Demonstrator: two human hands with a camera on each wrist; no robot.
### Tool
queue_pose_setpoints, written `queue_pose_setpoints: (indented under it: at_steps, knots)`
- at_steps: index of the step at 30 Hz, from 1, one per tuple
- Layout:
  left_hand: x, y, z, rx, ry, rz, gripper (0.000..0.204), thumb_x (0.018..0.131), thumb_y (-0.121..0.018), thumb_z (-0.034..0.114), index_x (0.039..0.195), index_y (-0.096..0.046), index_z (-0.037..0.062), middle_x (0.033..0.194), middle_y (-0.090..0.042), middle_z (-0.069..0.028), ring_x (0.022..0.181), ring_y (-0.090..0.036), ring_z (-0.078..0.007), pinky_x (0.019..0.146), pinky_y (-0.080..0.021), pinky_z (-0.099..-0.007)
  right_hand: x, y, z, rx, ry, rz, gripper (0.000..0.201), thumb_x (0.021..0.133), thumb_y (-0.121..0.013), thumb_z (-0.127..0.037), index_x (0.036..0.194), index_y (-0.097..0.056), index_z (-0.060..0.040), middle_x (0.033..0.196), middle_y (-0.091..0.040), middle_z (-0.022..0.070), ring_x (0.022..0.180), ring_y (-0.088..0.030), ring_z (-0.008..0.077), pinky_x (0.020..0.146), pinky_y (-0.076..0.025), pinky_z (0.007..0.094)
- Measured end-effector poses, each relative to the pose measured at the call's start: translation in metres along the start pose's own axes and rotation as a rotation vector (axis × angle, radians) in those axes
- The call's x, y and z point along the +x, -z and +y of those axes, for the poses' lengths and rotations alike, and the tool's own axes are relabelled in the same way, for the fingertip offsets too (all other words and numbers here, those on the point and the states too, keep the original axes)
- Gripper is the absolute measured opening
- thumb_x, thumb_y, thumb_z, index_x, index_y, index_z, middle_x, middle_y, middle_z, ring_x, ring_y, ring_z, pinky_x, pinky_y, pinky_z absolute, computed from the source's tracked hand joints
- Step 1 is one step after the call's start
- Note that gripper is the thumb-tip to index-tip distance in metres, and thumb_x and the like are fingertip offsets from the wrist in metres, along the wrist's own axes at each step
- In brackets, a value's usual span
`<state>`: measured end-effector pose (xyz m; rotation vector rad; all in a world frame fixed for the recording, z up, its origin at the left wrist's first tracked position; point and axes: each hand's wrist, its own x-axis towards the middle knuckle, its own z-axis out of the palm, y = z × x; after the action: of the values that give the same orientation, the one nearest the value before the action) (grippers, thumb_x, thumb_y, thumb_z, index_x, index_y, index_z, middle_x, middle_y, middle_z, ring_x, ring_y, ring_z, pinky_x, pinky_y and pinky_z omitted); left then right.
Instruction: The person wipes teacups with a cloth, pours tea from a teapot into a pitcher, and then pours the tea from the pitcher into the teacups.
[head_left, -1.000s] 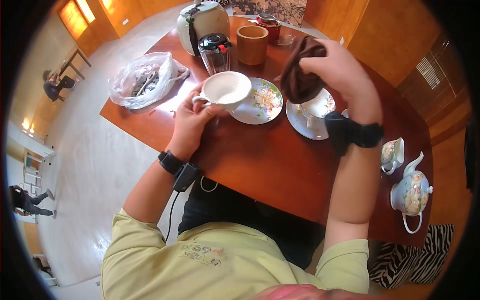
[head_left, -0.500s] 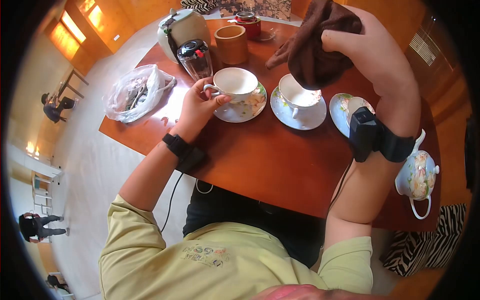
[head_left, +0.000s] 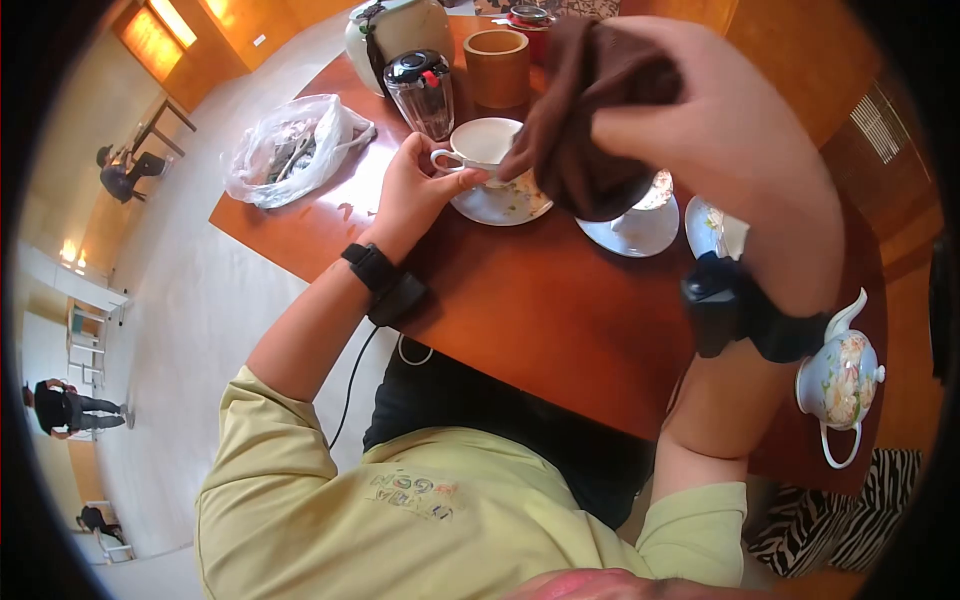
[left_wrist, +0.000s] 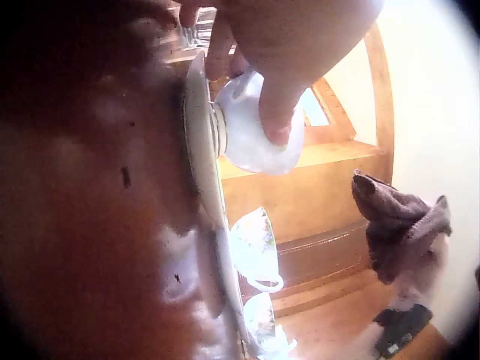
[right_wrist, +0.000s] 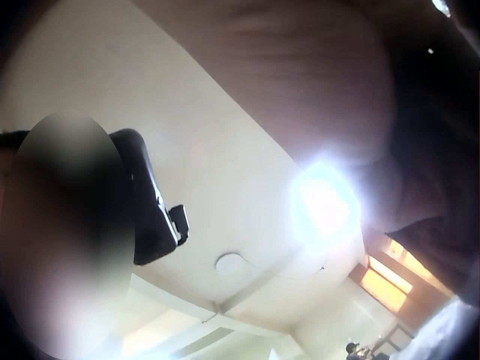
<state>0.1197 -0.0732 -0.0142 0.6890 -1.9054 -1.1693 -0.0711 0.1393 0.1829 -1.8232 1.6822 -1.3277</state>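
The left hand point(head_left: 425, 190) pinches a white cup point(head_left: 484, 142) near its handle, over a floral saucer point(head_left: 505, 205). In the left wrist view the cup point(left_wrist: 251, 142) stands on its saucer point(left_wrist: 202, 142), with the thumb against its side. The right hand point(head_left: 690, 130) grips a bunched brown cloth point(head_left: 590, 120) beside that cup, covering part of its rim in the head view. The left wrist view shows the cloth point(left_wrist: 397, 225) raised apart from the cup. Under the cloth's right side stands a second cup point(head_left: 655, 195) on a saucer point(head_left: 635, 235).
A third saucer point(head_left: 703, 228) and a floral teapot point(head_left: 842, 378) stand to the right. Behind are a clear-bodied container with a black lid point(head_left: 422, 100), a wooden cup point(head_left: 497, 70), a large lidded jar point(head_left: 405, 45) and a red jar. A plastic bag point(head_left: 295, 150) lies left.
The left hand has lowered the cup from its raised position onto the saucer. The right hand with the cloth moved up and right, then back left towards that cup.
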Motion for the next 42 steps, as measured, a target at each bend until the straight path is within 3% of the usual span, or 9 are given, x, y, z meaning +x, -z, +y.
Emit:
queue_pose_setpoints:
  at_steps: [4, 8, 12, 16, 28, 31, 34, 39, 42]
  knots:
    - [-0.004, -0.001, 0.005, 0.112, -0.078, 0.025, 0.038, 0.077, -0.088, 0.013, 0.096, -0.056, 0.0040, 0.085, -0.065, -0.0018, 0.077, -0.058, -0.0075, 0.067, -0.049, -0.0238, 0.007, -0.033, 0.014, -0.280, 0.153, -0.363, 0.024, 0.075, -0.065, -0.002, 0.099, -0.066, 0.0014, 0.087, -0.068, 0.0167, 0.081, -0.069, 0.0283, 0.074, -0.054, 0.0352]
    - [-0.004, 0.002, -0.012, -0.040, 0.074, -0.035, 0.033, 0.080, -0.083, 0.013, 0.100, -0.058, 0.0032, 0.091, -0.064, -0.0041, 0.084, -0.058, -0.0112, 0.074, -0.051, -0.0291, -0.034, -0.094, 0.062, -0.162, 0.664, 0.000, 0.008, 0.081, -0.066, -0.005, 0.087, -0.067, -0.0002, 0.082, -0.069, 0.0173, 0.077, -0.066, 0.0365, 0.069, -0.053, 0.0433]
    - [-0.003, 0.005, -0.011, 0.138, 0.006, -0.085, 0.031, 0.080, -0.083, 0.010, 0.092, -0.056, 0.0030, 0.086, -0.062, -0.0029, 0.079, -0.055, -0.0110, 0.071, -0.049, -0.0280, -0.040, -0.152, 0.046, -0.970, 0.001, -0.449, 0.019, 0.084, -0.069, -0.022, 0.095, -0.076, -0.0084, 0.096, -0.071, 0.0090, 0.095, -0.066, 0.0271, 0.077, -0.052, 0.0401]
    - [-0.007, 0.007, 0.001, 0.170, -0.008, -0.169, 0.033, 0.083, -0.085, 0.014, 0.094, -0.056, 0.0037, 0.087, -0.055, 0.0018, 0.080, -0.048, -0.0082, 0.071, -0.042, -0.0236, -0.069, -0.162, 0.057, -1.149, 0.096, -0.304, 0.024, 0.086, -0.068, -0.025, 0.105, -0.073, -0.0102, 0.113, -0.065, 0.0071, 0.113, -0.055, 0.0270, 0.083, -0.047, 0.0397]
    - [-0.022, 0.012, 0.009, -0.090, 0.029, -0.127, 0.040, 0.094, -0.073, 0.011, 0.122, -0.046, 0.0045, 0.116, -0.049, -0.0071, 0.109, -0.051, -0.0173, 0.093, -0.043, -0.0305, -0.189, -0.058, 0.038, -0.923, -0.050, -0.064, 0.057, 0.086, -0.058, -0.006, 0.141, -0.057, -0.0211, 0.158, -0.038, 0.0159, 0.140, -0.042, 0.0389, 0.113, -0.038, 0.0516]
    - [-0.024, 0.013, 0.010, -0.197, -0.058, -0.046, 0.033, 0.101, -0.060, 0.016, 0.129, -0.044, 0.0055, 0.133, -0.053, -0.0128, 0.120, -0.050, -0.0213, 0.106, -0.039, -0.0353, -0.232, -0.022, 0.018, -0.468, -0.295, 0.503, 0.040, 0.083, -0.057, 0.001, 0.119, -0.071, -0.0085, 0.130, -0.062, 0.0177, 0.115, -0.062, 0.0366, 0.100, -0.050, 0.0451]
    - [-0.029, 0.010, 0.027, -0.269, -0.021, 0.015, 0.033, 0.104, -0.054, 0.023, 0.129, -0.043, 0.0066, 0.151, -0.045, -0.0171, 0.130, -0.045, -0.0255, 0.114, -0.032, -0.0391, -0.285, 0.068, 0.006, -1.053, -0.262, 0.889, 0.036, 0.089, -0.063, -0.002, 0.125, -0.067, -0.0057, 0.119, -0.066, 0.0161, 0.110, -0.065, 0.0321, 0.095, -0.052, 0.0375]
    - [-0.020, 0.025, -0.019, -0.013, -0.168, 0.133, 0.044, 0.110, -0.038, 0.026, 0.149, -0.041, 0.0047, 0.150, -0.048, -0.0163, 0.137, -0.044, -0.0307, 0.118, -0.033, -0.0421, -0.310, 0.152, 0.019, -1.162, -0.456, 0.539, 0.053, 0.087, -0.073, -0.022, 0.138, -0.060, -0.0120, 0.138, -0.056, 0.0223, 0.132, -0.049, 0.0393, 0.110, -0.042, 0.0461]
    - [-0.015, 0.011, -0.022, -0.263, -0.268, -0.179, 0.043, 0.110, -0.039, 0.025, 0.147, -0.042, 0.0042, 0.150, -0.049, -0.0164, 0.136, -0.045, -0.0302, 0.117, -0.034, -0.0417, -0.327, 0.152, 0.023, -1.156, -0.636, 0.368, 0.060, 0.090, -0.068, -0.046, 0.145, -0.056, -0.0238, 0.151, -0.045, 0.0266, 0.141, -0.038, 0.0470, 0.116, -0.033, 0.0539]
